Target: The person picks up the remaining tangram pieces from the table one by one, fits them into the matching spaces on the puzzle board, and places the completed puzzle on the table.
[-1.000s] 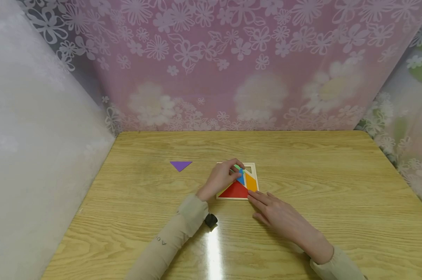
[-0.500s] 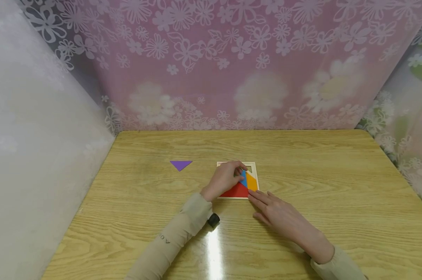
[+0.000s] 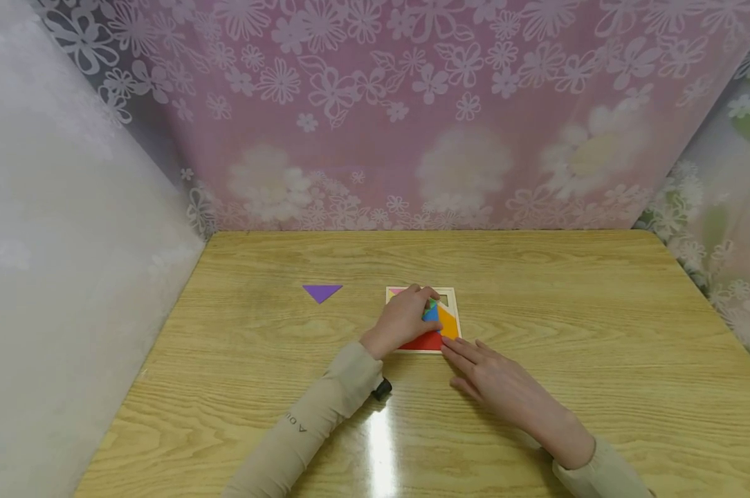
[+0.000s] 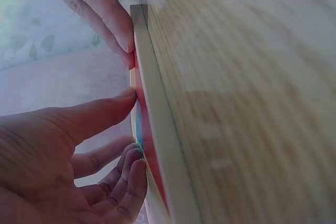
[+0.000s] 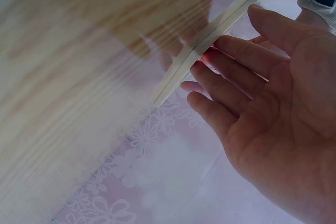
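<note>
A tangram puzzle in a pale wooden frame (image 3: 456,315) lies on the table in the head view. Inside it are a red triangle (image 3: 421,343), an orange parallelogram (image 3: 450,323) and a blue triangle (image 3: 433,315), with bits of green, yellow and pink partly hidden. My left hand (image 3: 406,316) reaches over the puzzle from the left. Its extended thumb presses the blue triangle's lower right corner, and its fingertips touch down near the green piece. With straight fingers, my right hand (image 3: 490,377) rests against the frame's lower right corner. A purple triangle (image 3: 322,292) lies apart, left of the frame.
The wood-grain table (image 3: 574,297) extends around the puzzle. A pink flowered curtain (image 3: 375,124) hangs behind its far edge, and pale cloth (image 3: 82,242) hangs along the left. A dark wrist camera (image 3: 382,389) sits under the left sleeve.
The left thumb has slid right across the blue triangle, which has shifted slightly right and settled lower beside the orange piece. The left wrist has moved a little rightward. My right hand stays put.
</note>
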{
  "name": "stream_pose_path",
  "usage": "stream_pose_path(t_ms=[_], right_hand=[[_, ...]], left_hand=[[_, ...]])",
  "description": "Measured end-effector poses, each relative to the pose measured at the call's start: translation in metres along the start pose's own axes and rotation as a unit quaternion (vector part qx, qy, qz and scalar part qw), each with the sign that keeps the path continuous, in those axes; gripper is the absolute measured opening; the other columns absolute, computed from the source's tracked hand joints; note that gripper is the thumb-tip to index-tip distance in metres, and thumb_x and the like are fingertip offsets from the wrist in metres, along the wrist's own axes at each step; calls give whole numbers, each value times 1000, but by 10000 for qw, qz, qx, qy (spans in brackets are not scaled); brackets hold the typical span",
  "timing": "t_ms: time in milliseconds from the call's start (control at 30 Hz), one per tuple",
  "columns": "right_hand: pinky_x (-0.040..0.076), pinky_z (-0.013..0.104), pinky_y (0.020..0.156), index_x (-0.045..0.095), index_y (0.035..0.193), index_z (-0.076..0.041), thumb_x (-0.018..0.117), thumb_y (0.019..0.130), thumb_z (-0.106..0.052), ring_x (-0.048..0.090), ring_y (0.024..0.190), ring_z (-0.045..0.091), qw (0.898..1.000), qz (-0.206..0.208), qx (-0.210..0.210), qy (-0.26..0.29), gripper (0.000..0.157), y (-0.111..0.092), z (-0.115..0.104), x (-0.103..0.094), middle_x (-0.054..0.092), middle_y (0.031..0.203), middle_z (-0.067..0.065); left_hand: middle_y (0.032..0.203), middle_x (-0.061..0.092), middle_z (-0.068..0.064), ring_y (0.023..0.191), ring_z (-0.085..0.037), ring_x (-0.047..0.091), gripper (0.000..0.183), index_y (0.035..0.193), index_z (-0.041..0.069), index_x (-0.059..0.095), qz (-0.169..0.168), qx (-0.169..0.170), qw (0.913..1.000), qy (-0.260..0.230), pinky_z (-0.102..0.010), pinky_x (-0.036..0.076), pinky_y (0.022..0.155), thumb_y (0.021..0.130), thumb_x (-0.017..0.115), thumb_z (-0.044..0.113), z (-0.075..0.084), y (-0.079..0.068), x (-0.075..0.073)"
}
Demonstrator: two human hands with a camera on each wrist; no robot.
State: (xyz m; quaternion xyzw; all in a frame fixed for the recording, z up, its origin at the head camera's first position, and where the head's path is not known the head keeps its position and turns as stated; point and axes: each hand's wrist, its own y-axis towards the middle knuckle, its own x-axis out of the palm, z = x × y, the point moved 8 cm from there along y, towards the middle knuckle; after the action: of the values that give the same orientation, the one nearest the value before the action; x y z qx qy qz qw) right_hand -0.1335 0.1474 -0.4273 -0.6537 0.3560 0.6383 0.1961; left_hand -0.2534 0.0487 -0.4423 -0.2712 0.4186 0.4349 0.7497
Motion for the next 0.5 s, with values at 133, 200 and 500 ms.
stream_pose_path(t_ms=[133, 200, 500], right_hand=[[51, 51, 100, 59, 139, 3, 73, 95, -22, 62, 124, 34, 10000, 23, 4, 13, 53, 0, 0, 0, 59, 140, 21], [51, 51, 100, 59, 138, 3, 73, 94, -22, 62, 123, 35, 10000, 42, -1, 14, 53, 0, 0, 0, 59, 140, 21], [50, 51, 101, 59, 139, 2, 73, 95, -22, 62, 124, 33, 9999, -75, 59, 40, 52, 1, 1, 1, 59, 141, 19]], left_hand=[[111, 62, -5, 88, -13, 59, 43, 127, 12, 67, 9, 39, 10000, 79, -22, 52, 79, 90, 79, 31, 1, 0, 1], [109, 62, -5, 87, -13, 59, 42, 126, 12, 68, 20, 66, 10000, 69, -21, 52, 78, 90, 79, 30, 1, -1, 1], [99, 70, -5, 84, -15, 66, 19, 115, 8, 71, 998, 399, 9926, -556, -19, 53, 72, 97, 71, 13, -5, -3, -22]])
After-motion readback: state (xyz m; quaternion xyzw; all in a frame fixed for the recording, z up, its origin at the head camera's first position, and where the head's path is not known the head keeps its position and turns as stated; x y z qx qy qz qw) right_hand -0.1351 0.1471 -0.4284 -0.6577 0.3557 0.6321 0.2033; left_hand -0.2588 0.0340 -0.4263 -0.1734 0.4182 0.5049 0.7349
